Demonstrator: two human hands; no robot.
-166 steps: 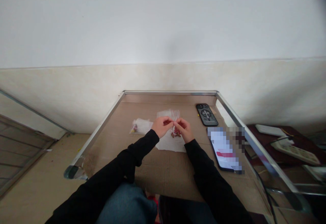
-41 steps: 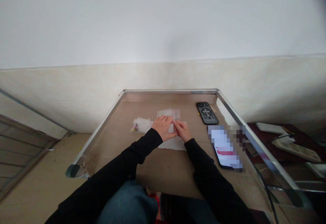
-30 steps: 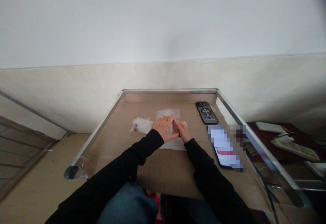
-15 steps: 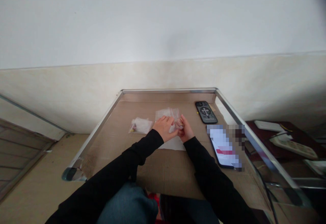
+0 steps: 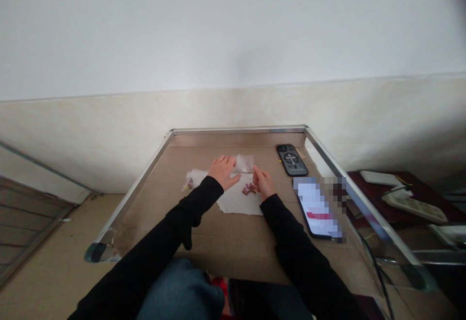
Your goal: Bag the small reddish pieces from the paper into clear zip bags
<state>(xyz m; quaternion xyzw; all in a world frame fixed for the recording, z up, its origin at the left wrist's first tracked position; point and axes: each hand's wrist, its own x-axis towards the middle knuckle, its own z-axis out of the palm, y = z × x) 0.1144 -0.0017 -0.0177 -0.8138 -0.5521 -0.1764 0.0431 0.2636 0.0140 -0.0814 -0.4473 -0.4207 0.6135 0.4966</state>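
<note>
My left hand (image 5: 223,170) reaches forward, fingers stretched out flat on a pile of small clear plastic bags (image 5: 243,163). My right hand (image 5: 262,184) rests on a white sheet (image 5: 236,202). Its fingers are curled together at a small reddish bead piece (image 5: 249,189) lying on the sheet. Another little clear bag with coloured bits (image 5: 191,181) lies to the left of my left wrist. All of this sits on brown cardboard covering a metal-rimmed table (image 5: 145,174).
A dark phone in a patterned case (image 5: 291,159) lies face down at the back right. A second phone with a lit screen (image 5: 316,207) lies right of my right arm. A power strip (image 5: 415,203) sits on a dark side table beyond the right rim.
My hands, which were pressed together over the sheet, have parted. The left moved forward onto the clear bags. The reddish bead piece now shows on the sheet by my right fingers.
</note>
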